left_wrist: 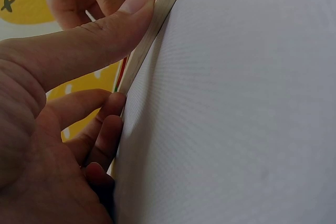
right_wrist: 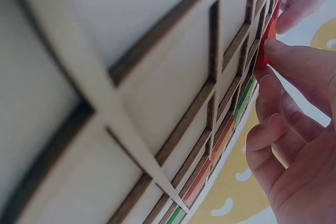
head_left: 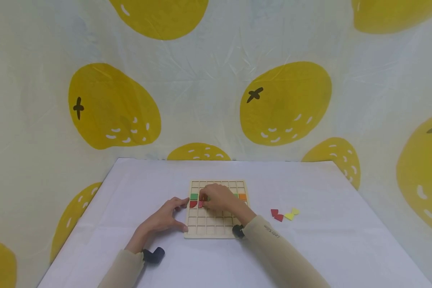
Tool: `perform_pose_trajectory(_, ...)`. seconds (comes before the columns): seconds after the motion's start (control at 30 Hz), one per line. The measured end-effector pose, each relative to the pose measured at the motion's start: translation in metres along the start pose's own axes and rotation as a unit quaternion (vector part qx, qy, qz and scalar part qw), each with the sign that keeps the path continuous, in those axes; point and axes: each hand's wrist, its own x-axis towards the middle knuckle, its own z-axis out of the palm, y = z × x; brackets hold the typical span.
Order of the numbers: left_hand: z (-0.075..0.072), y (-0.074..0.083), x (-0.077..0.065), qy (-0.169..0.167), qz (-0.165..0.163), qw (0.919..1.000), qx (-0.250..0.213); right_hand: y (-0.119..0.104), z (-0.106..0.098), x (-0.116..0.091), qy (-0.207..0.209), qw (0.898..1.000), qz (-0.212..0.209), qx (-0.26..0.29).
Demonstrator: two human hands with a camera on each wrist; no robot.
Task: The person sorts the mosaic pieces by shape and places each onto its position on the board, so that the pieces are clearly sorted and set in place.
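A square wooden grid board (head_left: 206, 231) lies on the table. At its left edge is my left hand (head_left: 165, 216), thumb and fingers spread; in the left wrist view its thumb (left_wrist: 137, 6) touches the board's side (left_wrist: 157, 22). My right hand (head_left: 217, 197) reaches over the board and pinches a red piece (right_wrist: 266, 43) at the grid, seen in the right wrist view. In the head view a pinkish-red piece (head_left: 201, 204) shows by those fingertips. Left of it a red quarter-round piece (head_left: 193, 204) sits in a cell, below a green square (head_left: 194, 197). My right hand hides part of that row.
An orange square (head_left: 243, 197) sits at the row's right end. Right of the board, loose red pieces (head_left: 275, 213) and yellow pieces (head_left: 289, 216) lie on the white tablecloth (head_left: 331, 240). A curtain with yellow fruit prints (head_left: 201, 100) hangs behind the table.
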Motion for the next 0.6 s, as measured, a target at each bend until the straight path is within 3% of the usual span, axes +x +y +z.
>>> perform_pose_trajectory(0.6,-0.0006,0.0021,-0.0019,0.001,-0.005,1.0,0.007,-0.0011,-0.0022,-0.0014,-0.004,1.0,-0.006,-0.006)
